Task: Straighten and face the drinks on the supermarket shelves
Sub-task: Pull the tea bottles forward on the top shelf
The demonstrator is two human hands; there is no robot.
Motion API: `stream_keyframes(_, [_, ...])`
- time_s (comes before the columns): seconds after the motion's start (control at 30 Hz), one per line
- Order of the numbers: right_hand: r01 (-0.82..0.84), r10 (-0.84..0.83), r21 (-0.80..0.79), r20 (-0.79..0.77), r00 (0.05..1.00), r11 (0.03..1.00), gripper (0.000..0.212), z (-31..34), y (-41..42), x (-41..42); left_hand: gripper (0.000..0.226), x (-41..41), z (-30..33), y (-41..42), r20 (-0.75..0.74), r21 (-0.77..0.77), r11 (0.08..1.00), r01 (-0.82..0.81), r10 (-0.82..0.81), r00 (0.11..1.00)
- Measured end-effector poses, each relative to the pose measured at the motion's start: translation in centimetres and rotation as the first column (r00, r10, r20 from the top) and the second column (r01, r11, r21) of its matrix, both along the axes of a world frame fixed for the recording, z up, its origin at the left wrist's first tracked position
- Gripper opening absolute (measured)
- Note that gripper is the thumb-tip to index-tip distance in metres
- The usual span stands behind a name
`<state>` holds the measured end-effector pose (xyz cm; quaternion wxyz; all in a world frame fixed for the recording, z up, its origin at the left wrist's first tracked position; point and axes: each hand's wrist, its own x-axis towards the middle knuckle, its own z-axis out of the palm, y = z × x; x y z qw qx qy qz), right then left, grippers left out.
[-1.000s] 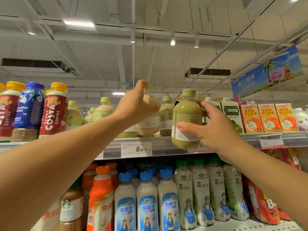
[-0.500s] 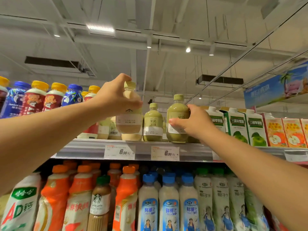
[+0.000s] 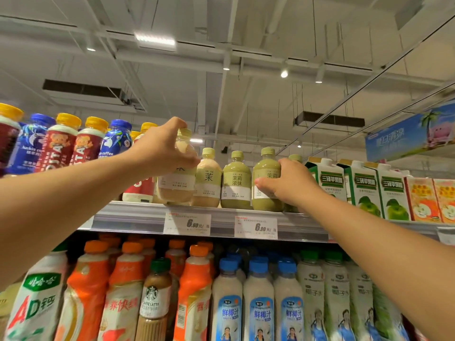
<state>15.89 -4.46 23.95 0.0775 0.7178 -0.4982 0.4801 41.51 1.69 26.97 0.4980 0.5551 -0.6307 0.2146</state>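
Head camera looks up at the top shelf [image 3: 138, 217], where your left hand [image 3: 160, 148] wraps the shoulder of a beige tea bottle [image 3: 176, 185] and your right hand [image 3: 288, 185] cups the side of a green tea bottle [image 3: 264, 190]. Both bottles sit at the shelf's front lip, and between them stand a second beige bottle [image 3: 208, 183] and a second green one [image 3: 236, 185], packed almost touching.

Your left fingers curl around the bottle's upper body, thumb up near the cap; your right fingers press against the label, with the thumb lying across the front. Both grips look closed on the bottles.

Judging by their look, these are small, round, full plastic bottles: stiff enough not to buckle, moderately heavy for their size, with smooth paper-banded labels that may slip under a light touch. Because they are round, they should spin easily on their bases, so facing needs only a twist, not a lift. Hold at the widest part of the body or the shoulder rather than the cap, which gives less control. The right bottle's label is partly hidden by your hand, so you cannot tell whether it faces squarely yet. Watch the front lip: a nudged bottle could tip off this high shelf.
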Motion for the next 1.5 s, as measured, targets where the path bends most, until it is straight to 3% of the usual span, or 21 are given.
stream_keyframes(0.07, [0.035, -0.035, -0.001, -0.031, 0.999, 0.999, 0.057, 0.0, 0.0, 0.1, 0.075, 0.2, -0.2, -0.5, 0.003, 0.005, 1.000, -0.020, 0.020, 1.000])
stream_keyframes(0.2, [0.095, -0.097, -0.023, -0.105, 0.990, 0.995, 0.093, -0.3, 0.2, 0.0, 0.078, 0.7, -0.3, -1.3, -0.016, 0.034, 0.999, -0.023, 0.023, 1.000])
stream_keyframes(0.53, [0.021, -0.049, -0.163, -0.172, 0.984, 0.986, 0.103, -2.6, -0.5, -0.6, 0.084, 1.3, -0.5, -2.2, 0.072, 0.110, 0.989, -0.101, 0.093, 0.993])
stream_keyframes(0.7, [0.055, -0.091, -0.180, -0.193, 0.977, 0.982, 0.107, -3.0, -1.2, -0.2, 0.088, 1.2, -1.8, -1.1, 0.227, -0.003, 0.979, -0.202, 0.198, 0.954])
stream_keyframes(0.87, [0.032, -0.080, -0.220, -0.214, 0.974, 0.975, 0.095, -3.6, -1.6, -0.3, 0.081, 1.7, -3.7, -0.3, 0.380, 0.011, 0.977, -0.214, 0.194, 0.904])
stream_keyframes(1.37, [0.048, -0.062, -0.114, -0.128, 0.990, 0.992, 0.088, -3.9, -3.1, 0.9, 0.080, 1.2, -5.2, -2.1, 0.366, 0.014, 0.964, -0.267, 0.244, 0.898])
stream_keyframes(1.43, [0.047, -0.057, -0.099, -0.094, 0.994, 0.994, 0.082, -4.3, -2.8, 1.1, 0.075, 0.7, -6.6, -1.6, 0.359, -0.050, 0.974, -0.223, 0.226, 0.906])
stream_keyframes(1.5, [0.038, -0.050, -0.199, -0.056, 0.997, 0.979, 0.067, -5.7, -2.1, 1.1, 0.060, 0.2, -8.7, -0.9, 0.396, -0.174, 0.977, -0.125, 0.186, 0.899])
